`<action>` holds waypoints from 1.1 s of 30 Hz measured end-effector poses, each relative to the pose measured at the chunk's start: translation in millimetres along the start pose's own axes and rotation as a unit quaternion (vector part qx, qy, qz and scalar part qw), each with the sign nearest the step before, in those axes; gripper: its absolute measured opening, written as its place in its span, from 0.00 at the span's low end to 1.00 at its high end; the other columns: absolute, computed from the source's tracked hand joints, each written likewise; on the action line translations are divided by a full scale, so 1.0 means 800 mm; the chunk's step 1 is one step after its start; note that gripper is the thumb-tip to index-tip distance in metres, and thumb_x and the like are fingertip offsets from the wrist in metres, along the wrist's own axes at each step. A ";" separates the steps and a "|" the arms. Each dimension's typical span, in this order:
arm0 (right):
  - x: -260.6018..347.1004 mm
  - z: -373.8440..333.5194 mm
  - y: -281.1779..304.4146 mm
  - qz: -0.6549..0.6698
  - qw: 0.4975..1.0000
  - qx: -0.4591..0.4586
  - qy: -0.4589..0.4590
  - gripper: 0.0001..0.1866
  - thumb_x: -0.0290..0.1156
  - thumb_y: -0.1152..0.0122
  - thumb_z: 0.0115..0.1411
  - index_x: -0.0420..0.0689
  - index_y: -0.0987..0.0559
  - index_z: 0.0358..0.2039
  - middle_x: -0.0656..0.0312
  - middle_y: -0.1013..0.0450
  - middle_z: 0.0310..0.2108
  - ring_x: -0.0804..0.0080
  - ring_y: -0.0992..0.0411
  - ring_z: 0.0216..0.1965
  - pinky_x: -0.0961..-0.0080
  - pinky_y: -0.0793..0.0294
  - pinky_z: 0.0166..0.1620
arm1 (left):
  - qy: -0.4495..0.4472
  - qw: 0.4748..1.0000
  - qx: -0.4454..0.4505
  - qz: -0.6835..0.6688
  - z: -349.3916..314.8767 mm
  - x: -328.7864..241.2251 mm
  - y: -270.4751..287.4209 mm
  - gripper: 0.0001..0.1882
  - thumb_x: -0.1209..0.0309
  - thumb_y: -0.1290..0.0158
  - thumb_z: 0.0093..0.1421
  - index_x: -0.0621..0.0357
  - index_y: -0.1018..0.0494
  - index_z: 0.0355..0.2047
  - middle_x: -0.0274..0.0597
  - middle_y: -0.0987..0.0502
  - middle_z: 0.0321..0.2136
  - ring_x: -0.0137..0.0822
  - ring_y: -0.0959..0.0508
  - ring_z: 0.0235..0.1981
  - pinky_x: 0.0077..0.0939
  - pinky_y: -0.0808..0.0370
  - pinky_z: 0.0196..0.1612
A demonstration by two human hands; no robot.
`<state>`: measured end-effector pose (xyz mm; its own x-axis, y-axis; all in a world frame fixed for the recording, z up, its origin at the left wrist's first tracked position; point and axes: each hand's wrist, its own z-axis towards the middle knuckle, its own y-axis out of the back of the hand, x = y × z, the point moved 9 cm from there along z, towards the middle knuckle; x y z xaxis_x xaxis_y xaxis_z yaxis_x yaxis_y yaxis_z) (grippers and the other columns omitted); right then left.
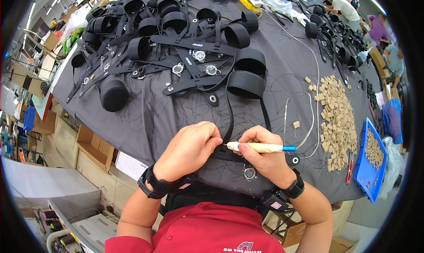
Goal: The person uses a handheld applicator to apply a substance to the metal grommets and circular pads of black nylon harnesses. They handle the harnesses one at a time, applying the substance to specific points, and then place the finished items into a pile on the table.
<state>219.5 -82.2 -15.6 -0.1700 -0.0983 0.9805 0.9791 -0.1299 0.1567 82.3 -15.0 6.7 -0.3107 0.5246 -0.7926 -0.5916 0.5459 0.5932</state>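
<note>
My right hand [268, 162] is closed around a pen-shaped tool [269, 148] with a cream, wrapped-looking grip and a blue end. Its thin tip points left at a black strap piece [229, 155] lying at the table's near edge. Close beside that tip, the thumb and forefinger of my left hand [187, 148] are pinched together; what lies between them is too small to make out. A narrow black strap [230, 116] runs up from there to a wide black cuff [246, 84]. Below the tool hangs a round silver-coloured metal piece [249, 173].
Black straps and cuffs [163, 21] are heaped at the far left. To the right lie a pile of small tan blocks [338, 120], red-handled tweezers or snips [349, 169] and a blue tray [369, 182] holding small tan pieces. A pale cord [319, 98] crosses the dark cloth. Other people stand far right.
</note>
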 end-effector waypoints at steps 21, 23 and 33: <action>-0.003 0.001 -0.001 -0.012 1.000 0.002 -0.005 0.06 0.27 0.35 0.59 0.39 0.23 0.31 0.65 0.26 0.23 0.84 0.30 0.22 0.84 0.32 0.25 | 0.079 0.994 -0.002 -0.072 -0.004 0.015 0.000 0.06 0.77 0.48 0.63 0.66 0.29 0.29 0.39 0.26 0.24 0.26 0.22 0.23 0.20 0.26 0.26; -0.006 0.001 -0.001 0.034 0.999 0.000 -0.026 0.06 0.26 0.37 0.60 0.38 0.24 0.32 0.64 0.25 0.24 0.83 0.27 0.25 0.85 0.29 0.28 | 0.077 0.993 -0.006 -0.087 -0.005 0.019 -0.001 0.06 0.76 0.49 0.65 0.66 0.29 0.30 0.38 0.25 0.25 0.25 0.22 0.23 0.19 0.25 0.26; -0.007 0.003 -0.001 0.187 0.980 0.014 -0.065 0.07 0.27 0.42 0.64 0.36 0.27 0.36 0.59 0.23 0.31 0.79 0.23 0.31 0.84 0.23 0.36 | 0.140 0.949 -0.095 -0.266 -0.030 0.053 0.023 0.08 0.70 0.51 0.69 0.62 0.31 0.33 0.36 0.25 0.26 0.24 0.24 0.25 0.17 0.25 0.28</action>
<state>220.3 -79.6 -20.8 0.2151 -0.0079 0.9766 0.9732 -0.0819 -0.2150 40.7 1.8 -19.5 -0.1002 -0.0003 -0.9950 -0.8352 0.5435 0.0840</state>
